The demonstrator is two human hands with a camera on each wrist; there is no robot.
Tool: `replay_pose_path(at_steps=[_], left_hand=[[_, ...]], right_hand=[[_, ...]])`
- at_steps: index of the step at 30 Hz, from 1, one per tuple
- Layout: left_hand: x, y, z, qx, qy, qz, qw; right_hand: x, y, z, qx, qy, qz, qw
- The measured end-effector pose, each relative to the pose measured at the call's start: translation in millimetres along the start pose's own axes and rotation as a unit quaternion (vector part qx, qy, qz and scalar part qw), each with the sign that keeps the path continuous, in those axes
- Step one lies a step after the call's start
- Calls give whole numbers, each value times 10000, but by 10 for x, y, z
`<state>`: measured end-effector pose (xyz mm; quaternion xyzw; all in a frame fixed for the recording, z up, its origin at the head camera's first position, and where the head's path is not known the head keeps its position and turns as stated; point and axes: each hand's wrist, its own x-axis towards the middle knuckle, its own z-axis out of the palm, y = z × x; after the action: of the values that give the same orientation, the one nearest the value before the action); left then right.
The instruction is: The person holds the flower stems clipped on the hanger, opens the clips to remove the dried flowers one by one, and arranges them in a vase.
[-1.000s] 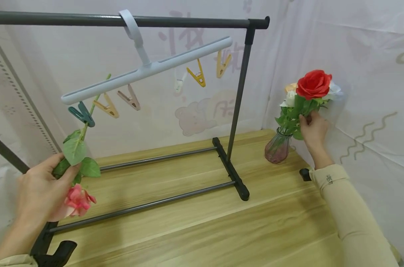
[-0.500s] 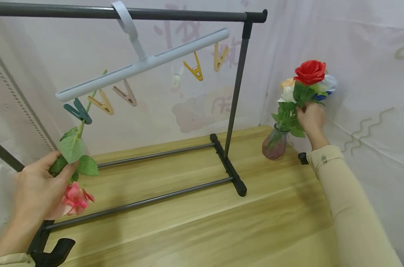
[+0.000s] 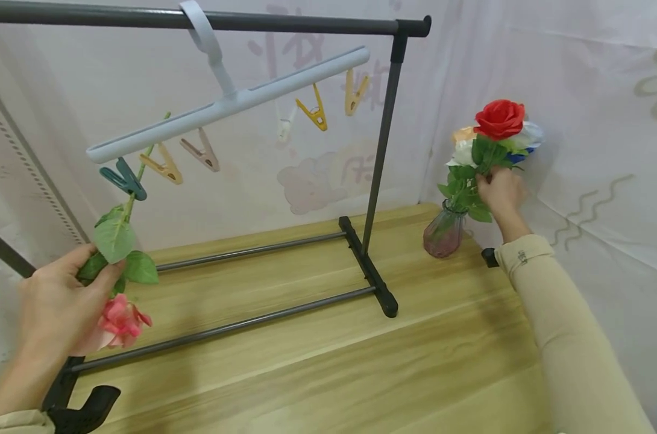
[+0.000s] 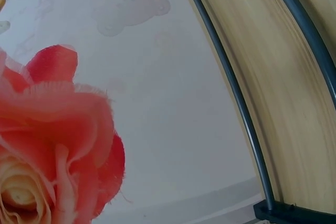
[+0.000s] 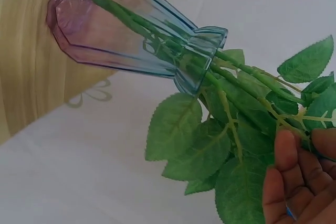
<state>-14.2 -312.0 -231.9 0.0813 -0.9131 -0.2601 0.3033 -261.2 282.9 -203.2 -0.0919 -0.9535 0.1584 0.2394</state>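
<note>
In the head view, my left hand (image 3: 62, 301) pinches the leafy stem of a pink artificial rose (image 3: 123, 320), which hangs head down. Higher up, that stem meets a dark green clothespin (image 3: 125, 179) under the left end of a light grey hanger (image 3: 228, 107). The rose fills the left wrist view's lower left corner. At right, my right hand (image 3: 503, 191) pinches a green flower stem (image 5: 286, 124) below a red rose (image 3: 500, 119); leaves hide which bloom it belongs to. The stems run into a pink-and-blue glass vase (image 3: 443, 232) standing on the table.
A dark metal rack (image 3: 383, 144) carries the hanger, its base bars lying across the wooden table (image 3: 328, 367). Several more clothespins hang there, including a yellow clothespin (image 3: 314, 111) and a pinkish clothespin (image 3: 202, 152). White cloth walls (image 3: 594, 150) close the back and right.
The head view has shifted slightly. My right hand and the red rose have risen a little above the vase, and a blue flower now shows beside them. My left hand stays on the pink rose.
</note>
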Motion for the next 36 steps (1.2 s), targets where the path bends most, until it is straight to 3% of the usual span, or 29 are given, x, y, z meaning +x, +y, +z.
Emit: replay_pose_path(at_steps=[6, 12, 19, 24, 28, 32, 34, 36], left_hand=[[-26, 33, -33, -50, 57, 3, 10000], [-36, 61, 14, -58, -19, 92, 9999], [-34, 90, 24, -108, 146, 132, 9997], [-49, 118, 27, -137, 185, 111, 9997], [-64, 165, 44, -170, 128, 24, 9998], [-32, 244, 121, -216, 148, 130, 9996], [-13, 281, 162, -257, 205, 225, 9992], [0, 306, 189, -298, 240, 291, 9988]], right_hand=[[18, 23, 81, -1, -107, -145, 9998], [-43, 140, 253, 381, 91, -58, 9992], [-108, 171, 400, 873, 224, -215, 9957], [-182, 192, 473, 1699, 485, 19, 9843], [-296, 266, 460, 2336, 665, 287, 9696], [-494, 369, 397, 2864, 851, 506, 9530], [-613, 392, 385, 3032, 888, 432, 9478], [-727, 374, 403, 3016, 944, 197, 9485]])
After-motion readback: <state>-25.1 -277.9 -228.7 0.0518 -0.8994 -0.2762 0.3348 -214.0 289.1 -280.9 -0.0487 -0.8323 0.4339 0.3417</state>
